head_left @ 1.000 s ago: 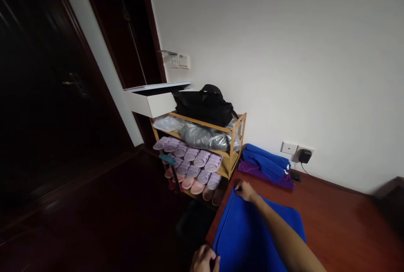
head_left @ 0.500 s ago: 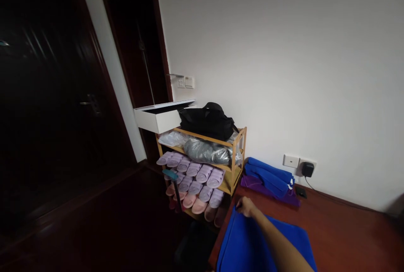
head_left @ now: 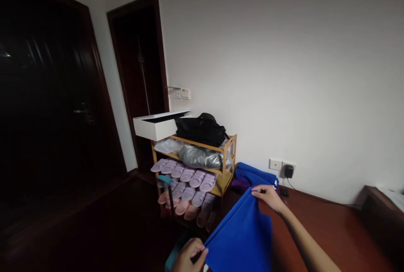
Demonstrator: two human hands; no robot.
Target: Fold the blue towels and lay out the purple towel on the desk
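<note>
A blue towel [head_left: 241, 232] is stretched between my two hands, its upper edge pulled into a slanting line and the rest hanging down. My left hand [head_left: 192, 254], low at the bottom edge of the view, pinches one corner, with a bit of white label beside it. The other corner is pinched by my right hand [head_left: 269, 196], farther out and higher, over the reddish-brown tabletop [head_left: 318, 230]. Just behind that hand lies a folded blue towel [head_left: 254, 173] on top of a purple cloth [head_left: 240, 185], partly covered from sight.
Left of the table stands a wooden rack [head_left: 224, 166] with rows of lilac and pink slippers [head_left: 187, 174], a black bag [head_left: 202, 129] and a white box [head_left: 154, 129]. A black adapter [head_left: 288, 171] with a cable is plugged in at the wall. A teal-topped handle [head_left: 165, 179] rises before the rack.
My left hand has come into view holding a corner. The towel has been lifted off the tabletop and pulled taut, with my right hand moved right and slightly up.
</note>
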